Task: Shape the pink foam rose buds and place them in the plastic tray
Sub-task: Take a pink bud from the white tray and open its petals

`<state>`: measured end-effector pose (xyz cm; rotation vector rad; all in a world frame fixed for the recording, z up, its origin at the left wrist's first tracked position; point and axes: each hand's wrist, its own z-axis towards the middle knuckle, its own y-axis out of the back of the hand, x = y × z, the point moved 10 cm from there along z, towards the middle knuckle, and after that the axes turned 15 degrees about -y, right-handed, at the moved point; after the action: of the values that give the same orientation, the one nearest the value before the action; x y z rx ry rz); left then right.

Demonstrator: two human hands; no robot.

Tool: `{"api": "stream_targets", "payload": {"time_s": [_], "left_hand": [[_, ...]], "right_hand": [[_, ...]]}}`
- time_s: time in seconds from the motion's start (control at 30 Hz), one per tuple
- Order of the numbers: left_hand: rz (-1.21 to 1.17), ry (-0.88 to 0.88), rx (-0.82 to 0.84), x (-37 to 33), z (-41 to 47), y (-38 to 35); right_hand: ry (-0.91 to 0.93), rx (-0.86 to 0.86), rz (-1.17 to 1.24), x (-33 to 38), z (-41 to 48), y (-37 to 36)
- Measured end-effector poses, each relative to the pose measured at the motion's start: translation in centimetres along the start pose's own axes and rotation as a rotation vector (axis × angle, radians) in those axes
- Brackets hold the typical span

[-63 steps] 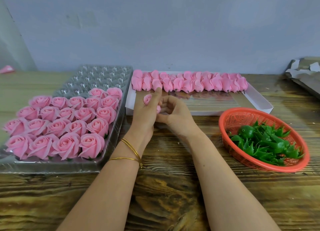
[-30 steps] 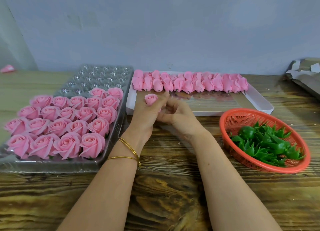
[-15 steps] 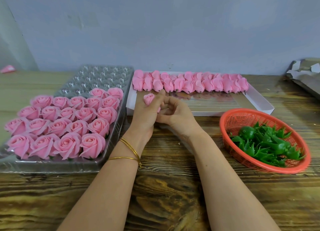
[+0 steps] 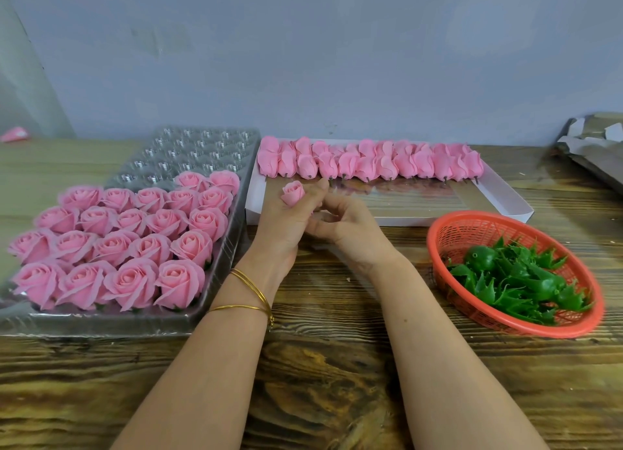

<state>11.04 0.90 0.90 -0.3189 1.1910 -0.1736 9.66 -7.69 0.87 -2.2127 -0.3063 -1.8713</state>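
Between the plastic tray (image 4: 101, 324) and the white box (image 4: 499, 203), over the wooden table (image 4: 320, 382), both hands work on one pink rose bud (image 4: 292, 192).

Head view: the left hand (image 4: 283, 227) has its thumb and fingers curled round the bud's lower half, pinching it. Two seconds back the bud sat low and half buried behind that thumb. Now it stands clear at the fingertips, nearly upright, with its spiral centre facing me. I read that as shaping close to done on this one, with placing not yet begun. The shaped roses (image 4: 128, 240) in the tray look the same as before, filling the near rows and two cells of the next, and the bare cells (image 4: 188, 146) at the far end are where this bud should go. The row of unshaped buds (image 4: 371, 163) along the box's far wall also looks unchanged.

The right hand (image 4: 350, 227) is tucked against the left from below, fingers curled. Its fingertips vanish behind the left hand, so I cannot tell whether it grips the bud's base or only steadies it. A sliver of pink shows between the hands. The bud's stem end is hidden. The orange basket (image 4: 505, 328) of green calyxes (image 4: 515, 277) sits untouched beside the right forearm.
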Motion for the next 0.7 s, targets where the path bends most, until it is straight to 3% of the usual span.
{"api": "stream_targets", "payload": {"time_s": [0.13,0.37,0.5,0.7], "left_hand": [[0.027,-0.042,-0.022,-0.6,0.0,0.2],[0.366,-0.296,-0.027,-3.1,-0.2,0.6],[0.343,-0.286,0.052,-2.9,-0.4,-0.3],[0.492,-0.301,0.119,-2.5,-0.4,-0.5]], "right_hand": [[-0.022,-0.023,0.006,-0.1,0.0,0.1],[-0.016,-0.218,0.150,0.2,0.4,2.7],[0.032,-0.185,0.217,0.8,0.3,2.5],[0.050,-0.171,0.146,1.0,-0.1,1.6]]}}
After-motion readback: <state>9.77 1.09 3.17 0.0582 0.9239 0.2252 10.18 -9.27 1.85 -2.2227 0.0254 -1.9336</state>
